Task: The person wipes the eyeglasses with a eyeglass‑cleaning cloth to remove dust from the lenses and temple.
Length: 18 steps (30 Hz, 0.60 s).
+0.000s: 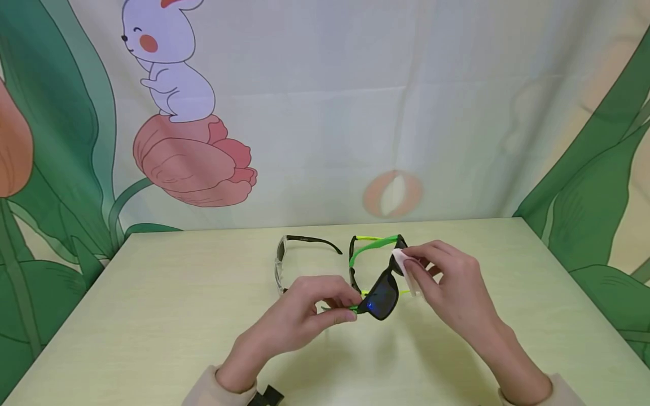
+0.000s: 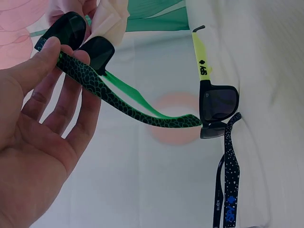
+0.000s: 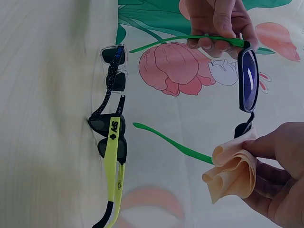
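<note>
The left hand pinched the sunglasses, whose front slanted across to the cloth gripped by the right hand.

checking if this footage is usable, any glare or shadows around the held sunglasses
Head view: a small blue glint on the held sunglasses, soft shadows on the table below; left wrist view: their lenses look dark, without obvious glare; right wrist view: one lens shows a bluish sheen.
</note>
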{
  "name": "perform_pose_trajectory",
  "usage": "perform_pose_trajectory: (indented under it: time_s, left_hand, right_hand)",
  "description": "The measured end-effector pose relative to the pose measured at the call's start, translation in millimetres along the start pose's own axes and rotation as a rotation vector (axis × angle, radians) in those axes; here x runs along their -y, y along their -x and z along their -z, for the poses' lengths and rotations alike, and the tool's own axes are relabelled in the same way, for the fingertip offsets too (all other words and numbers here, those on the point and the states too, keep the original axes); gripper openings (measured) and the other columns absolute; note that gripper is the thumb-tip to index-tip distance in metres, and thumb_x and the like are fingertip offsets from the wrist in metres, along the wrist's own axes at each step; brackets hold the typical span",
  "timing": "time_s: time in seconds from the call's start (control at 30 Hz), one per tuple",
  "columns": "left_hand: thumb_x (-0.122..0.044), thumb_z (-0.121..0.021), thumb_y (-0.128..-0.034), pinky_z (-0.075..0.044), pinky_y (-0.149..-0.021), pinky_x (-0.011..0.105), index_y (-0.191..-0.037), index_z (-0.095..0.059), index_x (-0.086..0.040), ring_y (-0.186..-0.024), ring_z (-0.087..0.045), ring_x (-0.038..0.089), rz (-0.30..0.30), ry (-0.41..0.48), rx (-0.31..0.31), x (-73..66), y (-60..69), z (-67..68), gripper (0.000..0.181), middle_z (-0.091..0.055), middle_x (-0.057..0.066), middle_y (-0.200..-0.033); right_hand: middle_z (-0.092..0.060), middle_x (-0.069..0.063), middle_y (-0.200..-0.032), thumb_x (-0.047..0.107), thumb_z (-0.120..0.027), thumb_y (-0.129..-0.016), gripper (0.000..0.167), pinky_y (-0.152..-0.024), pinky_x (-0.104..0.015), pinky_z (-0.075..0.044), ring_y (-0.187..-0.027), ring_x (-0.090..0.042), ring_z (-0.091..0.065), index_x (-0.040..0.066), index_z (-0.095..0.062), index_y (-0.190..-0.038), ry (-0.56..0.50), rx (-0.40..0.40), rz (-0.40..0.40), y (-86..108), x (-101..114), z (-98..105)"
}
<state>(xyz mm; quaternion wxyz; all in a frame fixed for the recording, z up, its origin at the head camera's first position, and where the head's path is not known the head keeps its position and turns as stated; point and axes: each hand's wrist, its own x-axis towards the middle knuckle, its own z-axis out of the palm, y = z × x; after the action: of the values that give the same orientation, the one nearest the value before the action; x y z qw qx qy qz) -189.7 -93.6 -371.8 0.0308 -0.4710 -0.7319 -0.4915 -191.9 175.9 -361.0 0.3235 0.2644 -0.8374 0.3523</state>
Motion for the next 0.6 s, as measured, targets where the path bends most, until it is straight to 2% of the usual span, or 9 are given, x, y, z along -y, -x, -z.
perform_pose_trajectory:
  time_s: [0.23, 0.47, 0.6]
  left_hand:
    - [0.002, -0.075, -0.0912, -0.06, -0.076, 0.029, -0.104, -0.072, -0.007, -0.084, -0.067, 0.009, -0.018, 0.008, 0.046, -2.6, 0.7, 1.5, 0.016, -0.071, 0.002, -0.096]
    - [0.002, -0.076, -0.0911, -0.06, -0.077, 0.029, -0.103, -0.071, -0.008, -0.085, -0.066, 0.009, -0.049, 0.009, 0.063, -2.8, 1.3, 2.5, 0.017, -0.069, -0.002, -0.094]
    - [0.002, -0.075, -0.0918, -0.06, -0.077, 0.028, -0.103, -0.07, -0.009, -0.084, -0.066, 0.009, -0.066, -0.003, 0.065, -2.7, 0.9, 2.9, 0.016, -0.069, -0.002, -0.093]
  right_hand:
    - [-0.071, 0.005, -0.088, -0.001, -0.08, -0.088, 0.013, -0.061, -0.014, -0.053, -0.074, -0.007, -0.065, 0.007, -0.079, -0.099, 0.012, -0.007, -0.019, -0.8, -5, -1]
    - [-0.072, 0.001, -0.088, -0.002, -0.079, -0.088, 0.015, -0.059, -0.023, -0.057, -0.073, -0.009, -0.064, 0.005, -0.079, -0.101, 0.06, -0.003, -0.06, -1.8, -13, 1]
    - [-0.072, 0.002, -0.087, -0.002, -0.079, -0.088, 0.014, -0.058, -0.024, -0.057, -0.072, -0.008, -0.064, 0.005, -0.08, -0.101, 0.062, 0.0, -0.068, -1.4, -14, 1]
